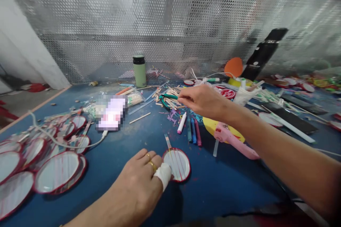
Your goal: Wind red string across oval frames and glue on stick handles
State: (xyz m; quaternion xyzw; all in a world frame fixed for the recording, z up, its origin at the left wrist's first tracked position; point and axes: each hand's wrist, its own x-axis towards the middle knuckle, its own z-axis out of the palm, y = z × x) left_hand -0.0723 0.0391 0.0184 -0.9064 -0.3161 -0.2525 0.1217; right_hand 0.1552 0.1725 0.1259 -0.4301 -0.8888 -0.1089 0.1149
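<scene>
My left hand (145,175), with gold rings and a white wrap on one finger, is closed at the left edge of a round white disc (180,165). The disc has a red rim, faint stripes and a strip sticking out at the top; it lies on the blue table (210,188). My right hand (198,98) reaches across to the middle of the table, fingers closed on a handle of the green-handled pliers (165,103). Beneath the pliers lies a heap of small wooden sticks (174,91). Its fingertips are partly hidden.
Red-rimmed discs (57,172) pile up at left, near a phone (113,113) on a white cable. Several markers (194,131) and a pink glue gun (234,142) lie right of centre. A green bottle (140,71) and black bottle (262,55) stand against perforated metal (106,17).
</scene>
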